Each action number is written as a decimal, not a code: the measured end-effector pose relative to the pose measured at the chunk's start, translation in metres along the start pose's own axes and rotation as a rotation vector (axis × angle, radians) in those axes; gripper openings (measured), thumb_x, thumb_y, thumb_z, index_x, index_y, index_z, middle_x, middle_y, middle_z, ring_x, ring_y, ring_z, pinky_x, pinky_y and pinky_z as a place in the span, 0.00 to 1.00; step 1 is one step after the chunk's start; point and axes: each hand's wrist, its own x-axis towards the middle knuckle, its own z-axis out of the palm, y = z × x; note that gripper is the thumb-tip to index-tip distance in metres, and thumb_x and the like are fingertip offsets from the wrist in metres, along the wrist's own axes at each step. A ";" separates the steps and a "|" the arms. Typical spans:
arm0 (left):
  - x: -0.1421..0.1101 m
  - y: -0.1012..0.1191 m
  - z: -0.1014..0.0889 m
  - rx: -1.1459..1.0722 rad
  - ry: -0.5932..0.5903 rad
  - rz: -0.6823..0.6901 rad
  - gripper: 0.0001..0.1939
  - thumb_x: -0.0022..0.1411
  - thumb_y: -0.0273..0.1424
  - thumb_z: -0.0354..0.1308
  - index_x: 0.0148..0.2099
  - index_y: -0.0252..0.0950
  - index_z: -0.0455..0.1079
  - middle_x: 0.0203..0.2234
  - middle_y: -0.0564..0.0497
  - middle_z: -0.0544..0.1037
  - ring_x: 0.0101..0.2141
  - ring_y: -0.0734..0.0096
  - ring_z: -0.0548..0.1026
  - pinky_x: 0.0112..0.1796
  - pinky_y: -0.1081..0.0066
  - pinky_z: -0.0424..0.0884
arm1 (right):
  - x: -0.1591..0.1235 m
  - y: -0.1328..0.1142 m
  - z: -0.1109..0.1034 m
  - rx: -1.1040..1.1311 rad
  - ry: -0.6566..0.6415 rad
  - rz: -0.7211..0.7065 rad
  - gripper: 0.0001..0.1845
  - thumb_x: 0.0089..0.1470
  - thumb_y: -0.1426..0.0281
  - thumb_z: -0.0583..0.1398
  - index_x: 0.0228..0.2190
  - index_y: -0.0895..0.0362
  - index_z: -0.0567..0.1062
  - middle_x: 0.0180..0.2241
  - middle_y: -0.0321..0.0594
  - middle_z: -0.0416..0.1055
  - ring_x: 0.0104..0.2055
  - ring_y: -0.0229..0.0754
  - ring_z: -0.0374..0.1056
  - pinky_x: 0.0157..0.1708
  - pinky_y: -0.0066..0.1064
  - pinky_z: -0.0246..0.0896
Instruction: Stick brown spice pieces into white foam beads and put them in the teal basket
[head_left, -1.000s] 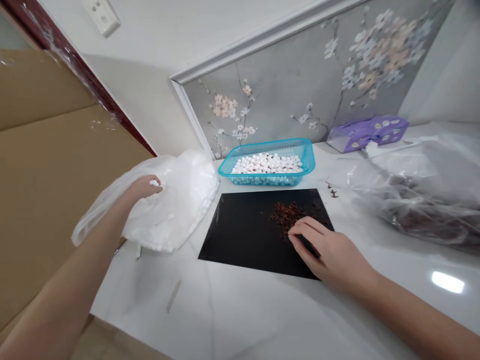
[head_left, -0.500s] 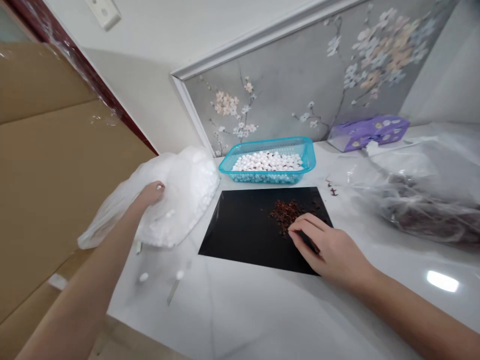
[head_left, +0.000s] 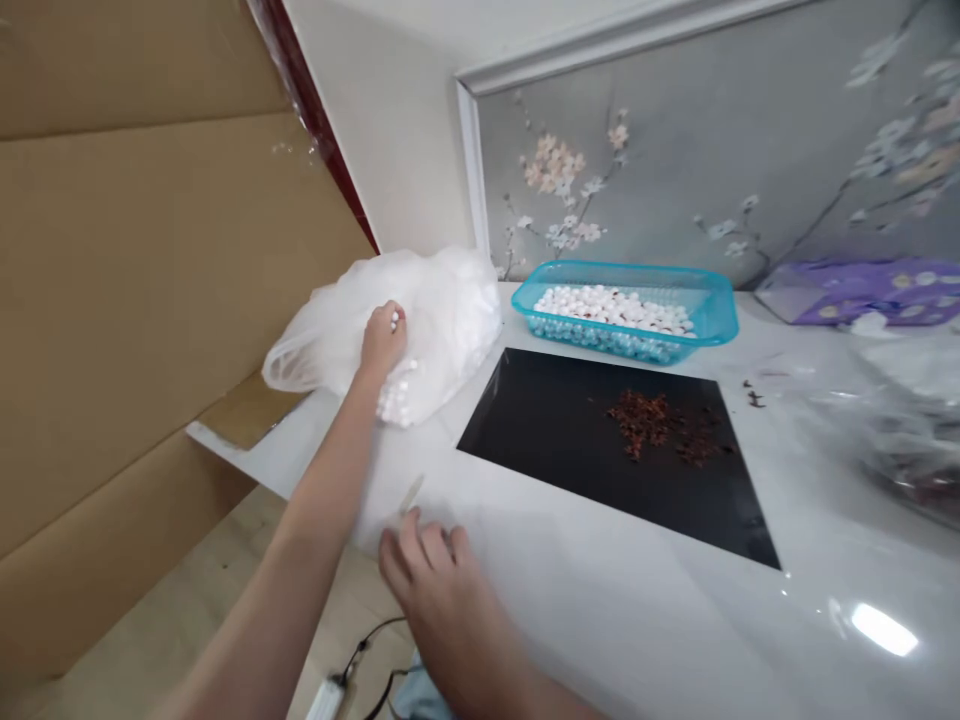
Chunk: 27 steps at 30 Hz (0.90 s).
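Compared with the earlier frame, your right hand (head_left: 442, 590) has left the dark brown fragments (head_left: 645, 420) and now lies at the bench's front edge, left of the black sheet (head_left: 540, 420). Its fingers are bent and slightly spread; whether its grip holds anything cannot be told. Your left hand (head_left: 385, 340) remains at the white bag (head_left: 457, 300), its grip closed on small white balls (head_left: 394, 319). Your view has swung left, bringing more of the floor (head_left: 202, 590) and a black cable (head_left: 371, 635) into sight.

The bench (head_left: 570, 590) is white and glossy, reflecting a bright patch of light near the right. The bag occupies its back left part, beside brown cardboard (head_left: 150, 300). A framed grey panel (head_left: 660, 150) with pale blossoms stands along the back edge, with a turquoise basket (head_left: 724, 312) before it and a purple packet (head_left: 885, 290) to the right. A clear bag (head_left: 915, 430) of dark contents lies toward the right edge.

The bag is thin, translucent and crumpled; the basket, perforated and round-cornered, contains smooth white balls. The sheet is flat, smooth and straight-edged; the fragments on its right portion are irregular and loosely heaped.
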 end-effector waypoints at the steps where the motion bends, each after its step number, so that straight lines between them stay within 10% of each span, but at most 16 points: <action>1: 0.000 -0.001 0.002 -0.025 0.010 0.006 0.07 0.57 0.23 0.47 0.35 0.37 0.64 0.32 0.48 0.71 0.37 0.64 0.71 0.42 0.67 0.66 | -0.001 0.001 -0.001 -0.044 0.020 -0.019 0.21 0.56 0.71 0.50 0.50 0.67 0.64 0.50 0.58 0.64 0.44 0.51 0.61 0.38 0.43 0.62; 6: 0.004 0.001 0.010 -0.152 0.037 -0.005 0.07 0.61 0.23 0.45 0.35 0.37 0.63 0.30 0.49 0.71 0.35 0.68 0.71 0.39 0.69 0.66 | -0.028 0.011 -0.026 -0.023 0.179 -0.268 0.17 0.58 0.75 0.45 0.41 0.63 0.71 0.44 0.48 0.68 0.45 0.46 0.61 0.41 0.38 0.59; 10: 0.009 0.003 0.015 -0.374 0.141 0.056 0.05 0.62 0.26 0.48 0.33 0.37 0.63 0.26 0.51 0.69 0.33 0.68 0.71 0.39 0.67 0.66 | -0.065 -0.010 0.009 0.207 0.065 -0.357 0.11 0.57 0.74 0.50 0.38 0.61 0.71 0.32 0.42 0.71 0.31 0.40 0.63 0.27 0.33 0.58; 13: 0.009 0.000 0.017 -0.452 0.158 0.077 0.05 0.61 0.28 0.51 0.32 0.37 0.64 0.25 0.52 0.68 0.33 0.68 0.71 0.40 0.66 0.65 | -0.086 -0.025 0.071 0.295 -0.300 -0.075 0.13 0.55 0.67 0.56 0.43 0.57 0.69 0.47 0.44 0.68 0.47 0.47 0.62 0.41 0.40 0.60; 17: 0.005 -0.007 0.018 -0.471 0.163 0.013 0.06 0.61 0.28 0.51 0.31 0.37 0.64 0.22 0.53 0.67 0.29 0.70 0.70 0.37 0.67 0.66 | -0.088 -0.025 0.128 0.289 -0.387 0.026 0.07 0.52 0.67 0.59 0.33 0.58 0.72 0.39 0.41 0.71 0.43 0.46 0.65 0.42 0.39 0.62; 27: -0.001 -0.004 0.022 -0.527 0.129 0.039 0.05 0.59 0.26 0.52 0.30 0.37 0.63 0.22 0.53 0.66 0.30 0.69 0.70 0.38 0.67 0.66 | -0.091 -0.025 0.131 0.337 -0.381 0.239 0.05 0.56 0.72 0.53 0.31 0.57 0.69 0.35 0.40 0.67 0.40 0.43 0.62 0.43 0.37 0.58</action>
